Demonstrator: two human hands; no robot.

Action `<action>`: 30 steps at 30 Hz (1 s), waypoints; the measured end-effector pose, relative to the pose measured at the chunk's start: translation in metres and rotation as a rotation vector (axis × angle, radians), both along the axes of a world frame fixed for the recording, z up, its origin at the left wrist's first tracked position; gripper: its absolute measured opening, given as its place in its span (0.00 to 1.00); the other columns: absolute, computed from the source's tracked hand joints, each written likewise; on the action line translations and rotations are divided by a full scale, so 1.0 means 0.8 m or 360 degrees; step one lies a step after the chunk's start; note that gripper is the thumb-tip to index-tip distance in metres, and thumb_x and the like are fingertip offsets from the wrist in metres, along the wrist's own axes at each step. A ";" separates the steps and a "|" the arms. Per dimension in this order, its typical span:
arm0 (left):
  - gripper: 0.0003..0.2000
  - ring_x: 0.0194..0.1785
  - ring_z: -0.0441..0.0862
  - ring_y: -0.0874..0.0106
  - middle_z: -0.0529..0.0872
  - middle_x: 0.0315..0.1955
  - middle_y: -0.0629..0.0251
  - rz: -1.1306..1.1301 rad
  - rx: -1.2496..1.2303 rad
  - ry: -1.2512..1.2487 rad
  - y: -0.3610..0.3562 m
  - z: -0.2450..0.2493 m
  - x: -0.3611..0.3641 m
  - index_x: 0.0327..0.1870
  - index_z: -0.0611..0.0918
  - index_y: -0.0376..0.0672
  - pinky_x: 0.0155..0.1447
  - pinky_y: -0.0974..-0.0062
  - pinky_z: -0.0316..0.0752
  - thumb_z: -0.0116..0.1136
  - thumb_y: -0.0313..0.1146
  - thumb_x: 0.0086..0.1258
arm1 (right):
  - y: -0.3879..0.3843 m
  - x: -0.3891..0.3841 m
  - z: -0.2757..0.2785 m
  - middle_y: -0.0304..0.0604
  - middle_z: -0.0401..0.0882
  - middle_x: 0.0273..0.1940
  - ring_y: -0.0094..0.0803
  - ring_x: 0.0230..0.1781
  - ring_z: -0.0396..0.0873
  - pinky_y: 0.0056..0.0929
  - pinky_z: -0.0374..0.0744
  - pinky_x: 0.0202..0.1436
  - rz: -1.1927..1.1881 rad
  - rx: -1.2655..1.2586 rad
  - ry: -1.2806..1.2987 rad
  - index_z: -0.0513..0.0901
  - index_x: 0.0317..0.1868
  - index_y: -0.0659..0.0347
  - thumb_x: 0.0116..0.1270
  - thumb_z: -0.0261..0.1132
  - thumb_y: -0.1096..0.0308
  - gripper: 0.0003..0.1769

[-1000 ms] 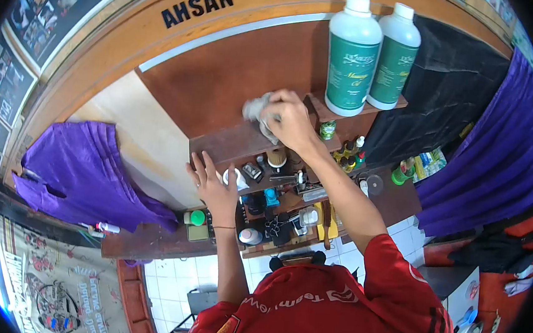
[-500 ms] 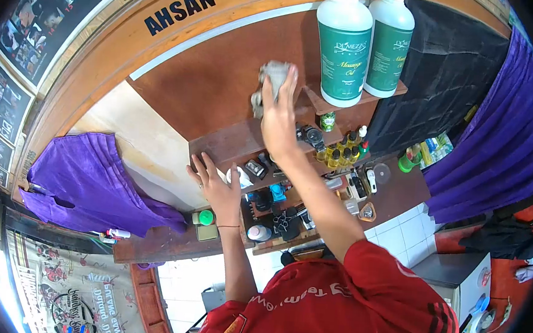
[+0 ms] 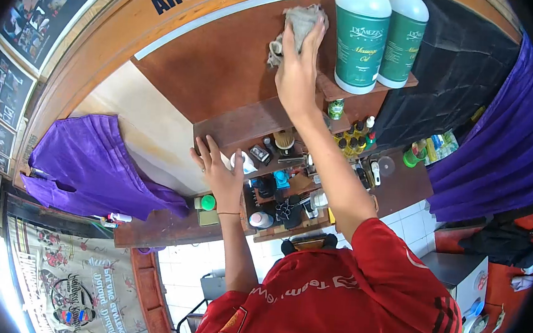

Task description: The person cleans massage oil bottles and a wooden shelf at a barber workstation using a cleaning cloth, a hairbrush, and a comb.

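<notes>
Grey cloth [image 3: 303, 20] lay against the brown wall panel [image 3: 224, 63] just beside the green massage-oil bottle [image 3: 360, 39], held there under our right hand [image 3: 297, 75]'s extended fingers, while we rested our left hand [image 3: 219, 174], fingers spread wide, at the wooden shelf [image 3: 245, 124]'s edge.

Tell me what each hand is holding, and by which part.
The right hand pins a grey cloth to the brown panel, fingers flat over its lower part. The left hand holds nothing; it rests on the shelf.
</notes>
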State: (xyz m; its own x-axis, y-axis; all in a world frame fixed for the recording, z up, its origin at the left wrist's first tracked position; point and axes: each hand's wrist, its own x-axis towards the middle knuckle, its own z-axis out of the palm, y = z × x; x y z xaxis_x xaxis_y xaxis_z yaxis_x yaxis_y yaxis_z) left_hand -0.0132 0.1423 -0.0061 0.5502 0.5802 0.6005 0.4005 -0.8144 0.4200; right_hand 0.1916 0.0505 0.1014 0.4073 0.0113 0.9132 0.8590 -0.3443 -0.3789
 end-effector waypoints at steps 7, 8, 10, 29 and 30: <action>0.37 0.76 0.47 0.37 0.58 0.72 0.38 0.0004 -0.0035 0.0007 0.002 0.002 0.002 0.70 0.67 0.33 0.75 0.49 0.54 0.65 0.45 0.64 | 0.008 -0.055 -0.093 0.82 0.39 0.72 0.75 0.74 0.44 0.55 0.62 0.73 -0.0011 -0.0415 0.0360 0.72 0.63 0.74 0.59 0.56 0.86 0.28; 0.37 0.76 0.46 0.37 0.59 0.72 0.38 -0.0003 -0.0042 0.0002 0.003 0.001 0.002 0.70 0.67 0.33 0.75 0.49 0.54 0.66 0.45 0.64 | 0.006 -0.060 -0.101 0.83 0.43 0.71 0.75 0.73 0.48 0.56 0.64 0.72 -0.0039 -0.0512 0.0371 0.76 0.59 0.75 0.63 0.59 0.80 0.22; 0.37 0.76 0.46 0.37 0.59 0.72 0.37 -0.0006 -0.0061 -0.0012 0.003 0.001 0.003 0.70 0.67 0.34 0.75 0.49 0.54 0.66 0.46 0.63 | 0.002 -0.063 -0.101 0.82 0.50 0.68 0.73 0.69 0.58 0.52 0.71 0.68 -0.0146 -0.0600 0.0309 0.79 0.55 0.74 0.63 0.60 0.79 0.19; 0.33 0.60 0.78 0.67 0.74 0.64 0.41 -0.0351 -0.1253 -0.1193 0.046 -0.004 -0.011 0.70 0.64 0.28 0.63 0.72 0.72 0.64 0.20 0.65 | 0.054 -0.106 -0.076 0.50 0.81 0.43 0.49 0.51 0.82 0.40 0.87 0.37 0.0318 -0.1142 0.0181 0.84 0.43 0.56 0.60 0.62 0.74 0.11; 0.33 0.60 0.78 0.67 0.74 0.64 0.41 -0.0358 -0.1261 -0.1195 0.048 -0.006 -0.012 0.70 0.64 0.28 0.63 0.72 0.72 0.64 0.20 0.65 | 0.067 -0.112 -0.079 0.49 0.81 0.39 0.47 0.43 0.83 0.41 0.84 0.38 0.0477 -0.0989 0.0086 0.84 0.43 0.54 0.60 0.63 0.74 0.11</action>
State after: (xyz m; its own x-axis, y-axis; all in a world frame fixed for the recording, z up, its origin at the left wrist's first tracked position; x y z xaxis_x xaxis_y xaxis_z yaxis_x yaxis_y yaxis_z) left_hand -0.0229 0.1808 -0.0110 0.3435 0.8797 0.3289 -0.2965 -0.2307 0.9267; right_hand 0.1022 0.1040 0.0379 0.3498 0.6451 0.6793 0.9364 -0.2621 -0.2333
